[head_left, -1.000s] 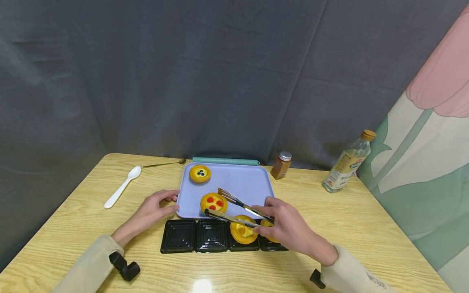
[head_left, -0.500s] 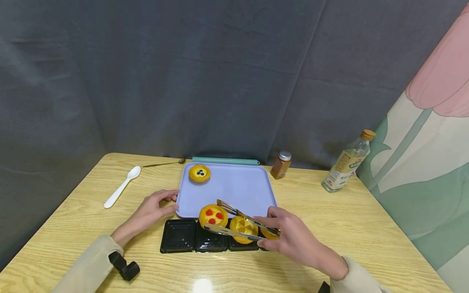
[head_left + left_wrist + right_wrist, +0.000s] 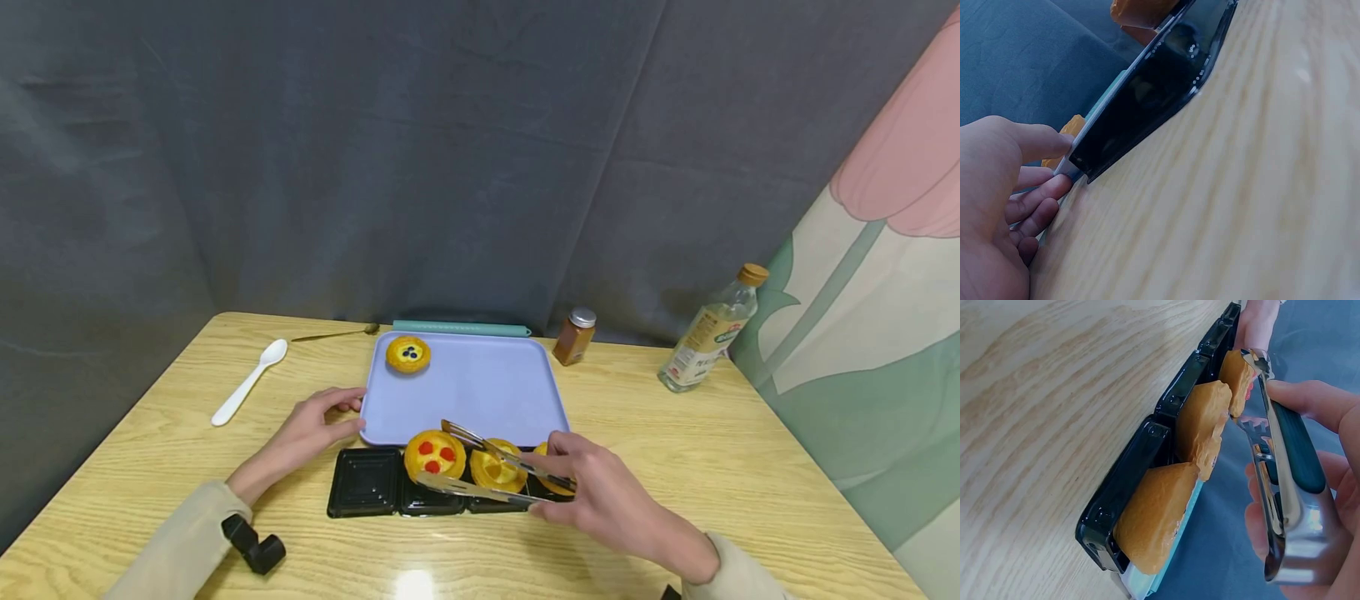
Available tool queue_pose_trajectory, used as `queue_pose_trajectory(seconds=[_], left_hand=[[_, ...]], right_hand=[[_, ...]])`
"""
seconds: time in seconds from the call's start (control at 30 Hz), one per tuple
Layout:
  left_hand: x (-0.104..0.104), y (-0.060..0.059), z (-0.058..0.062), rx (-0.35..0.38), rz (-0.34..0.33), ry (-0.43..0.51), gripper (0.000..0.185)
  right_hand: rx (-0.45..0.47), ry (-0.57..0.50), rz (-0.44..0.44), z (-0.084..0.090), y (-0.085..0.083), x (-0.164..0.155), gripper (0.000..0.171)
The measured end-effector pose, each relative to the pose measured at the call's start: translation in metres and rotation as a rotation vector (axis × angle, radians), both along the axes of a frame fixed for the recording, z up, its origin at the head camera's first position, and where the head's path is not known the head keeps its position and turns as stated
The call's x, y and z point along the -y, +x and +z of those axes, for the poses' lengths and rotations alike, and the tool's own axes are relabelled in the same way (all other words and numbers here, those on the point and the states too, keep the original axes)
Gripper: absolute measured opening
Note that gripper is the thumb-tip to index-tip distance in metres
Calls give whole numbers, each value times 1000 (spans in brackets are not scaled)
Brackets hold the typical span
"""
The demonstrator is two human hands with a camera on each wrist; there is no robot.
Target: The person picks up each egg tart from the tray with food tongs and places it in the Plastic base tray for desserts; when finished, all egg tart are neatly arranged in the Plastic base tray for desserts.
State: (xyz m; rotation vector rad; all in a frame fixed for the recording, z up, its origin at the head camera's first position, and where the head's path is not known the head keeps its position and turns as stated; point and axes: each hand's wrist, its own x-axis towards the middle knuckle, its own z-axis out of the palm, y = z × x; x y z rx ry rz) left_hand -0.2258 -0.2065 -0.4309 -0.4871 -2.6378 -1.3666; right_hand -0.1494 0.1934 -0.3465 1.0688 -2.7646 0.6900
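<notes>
The right hand (image 3: 600, 500) grasps metal tongs (image 3: 487, 473), and the tongs clamp a tart (image 3: 434, 454) with 3 red spots over the 2nd cell of the black tray (image 3: 365, 483); it seems not yet set down. The left hand (image 3: 311, 433) pinches the corner of the purple tray (image 3: 480, 387), where 1 tart remains.

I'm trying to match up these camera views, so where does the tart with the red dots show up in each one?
Head: tart with red dots, lower middle, between the tongs over the black tray.
Left wrist: cannot tell; only orange edges show.
Right wrist: farthest tart, top middle, at the tong tips.
Shared landmark: the black tray.
</notes>
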Motion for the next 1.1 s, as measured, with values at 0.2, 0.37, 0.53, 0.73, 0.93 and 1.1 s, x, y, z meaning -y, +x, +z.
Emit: queue_pose_trajectory(seconds=[0.2,0.37,0.53,0.73,0.93,1.1], left_hand=[[0,1,2,-9,-5,0,49],[-1,3,5,-13,-5,7,49],[-1,3,6,-11,-3,11,49],[-2,3,5,-14,-7,12,49],[-1,2,2,5,3,6,50],[-2,2,3,-4,-4,8,50]], right_hand=[[-11,8,10,-3,0,1,55],[2,13,11,-4,0,1,54],[6,12,17,-5,0,0,55],[-5,15,9,-5,1,1,56],[-16,-5,2,-3,2,0,58],[-39,-43,10,0,3,-1,57]])
